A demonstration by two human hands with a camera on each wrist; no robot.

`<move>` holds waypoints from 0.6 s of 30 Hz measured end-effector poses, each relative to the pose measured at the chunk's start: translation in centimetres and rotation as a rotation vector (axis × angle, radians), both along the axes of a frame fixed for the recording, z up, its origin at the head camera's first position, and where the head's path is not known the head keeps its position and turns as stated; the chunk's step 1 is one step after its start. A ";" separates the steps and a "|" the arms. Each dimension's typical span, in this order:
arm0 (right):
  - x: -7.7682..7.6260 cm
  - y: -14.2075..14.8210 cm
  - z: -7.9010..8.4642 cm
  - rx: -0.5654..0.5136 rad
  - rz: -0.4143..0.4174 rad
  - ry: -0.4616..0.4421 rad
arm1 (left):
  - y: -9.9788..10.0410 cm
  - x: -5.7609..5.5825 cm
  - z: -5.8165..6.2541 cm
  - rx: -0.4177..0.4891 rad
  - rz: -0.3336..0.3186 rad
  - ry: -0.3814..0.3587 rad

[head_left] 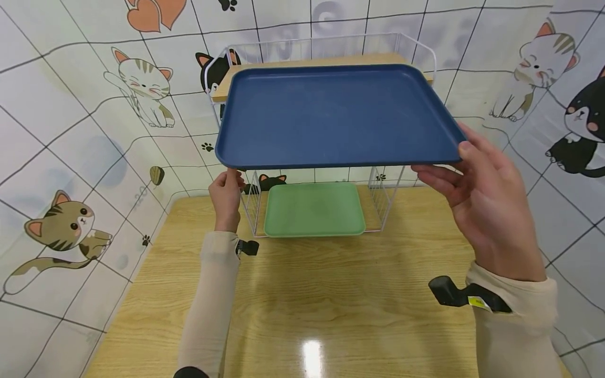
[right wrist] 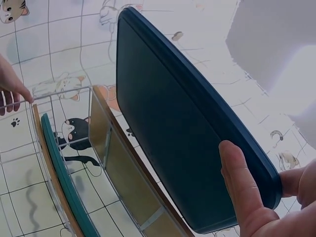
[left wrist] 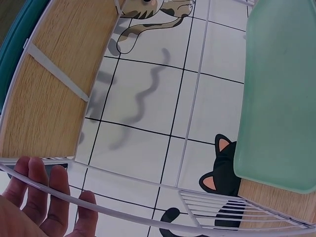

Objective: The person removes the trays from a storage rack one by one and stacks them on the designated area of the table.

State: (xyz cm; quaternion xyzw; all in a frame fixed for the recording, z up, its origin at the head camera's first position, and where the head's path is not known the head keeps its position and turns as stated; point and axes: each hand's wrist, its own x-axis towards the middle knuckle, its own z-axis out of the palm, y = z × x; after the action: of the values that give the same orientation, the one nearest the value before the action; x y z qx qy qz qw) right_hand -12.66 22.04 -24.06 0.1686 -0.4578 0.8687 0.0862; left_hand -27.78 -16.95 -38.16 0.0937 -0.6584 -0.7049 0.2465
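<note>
A large blue tray [head_left: 337, 115] is held up in front of the top of a white wire rack [head_left: 389, 197], overlapping its upper wooden shelf [head_left: 312, 61] in the head view. My right hand [head_left: 491, 205] grips the tray's near right corner, thumb at the rim and fingers beneath; the right wrist view shows fingers against its dark underside [right wrist: 173, 128]. My left hand [head_left: 226, 197] appears below the tray's left corner, and in the left wrist view its fingers [left wrist: 58, 197] curl at the rack's white wire beside the upper shelf. A green tray [head_left: 314, 210] lies on the rack's lower shelf.
The rack stands at the back of a wood-grain table [head_left: 302, 294], against a wall [head_left: 156, 105] covered in cat-print tile pattern. Side walls close in at left and right. The lower wooden shelf [head_left: 372, 207] shows beside the green tray.
</note>
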 end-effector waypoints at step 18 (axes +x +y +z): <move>2.0 0.2 -1.6 -0.013 0.048 0.024 | -0.2 0.3 -0.5 -0.015 -0.007 0.129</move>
State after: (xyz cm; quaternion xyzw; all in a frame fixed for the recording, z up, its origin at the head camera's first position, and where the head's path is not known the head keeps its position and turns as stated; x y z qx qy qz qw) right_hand -10.64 22.27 -25.61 0.1894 -0.4467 0.8715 0.0718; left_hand -27.49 -17.16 -38.69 0.0437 -0.6469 -0.7054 0.2866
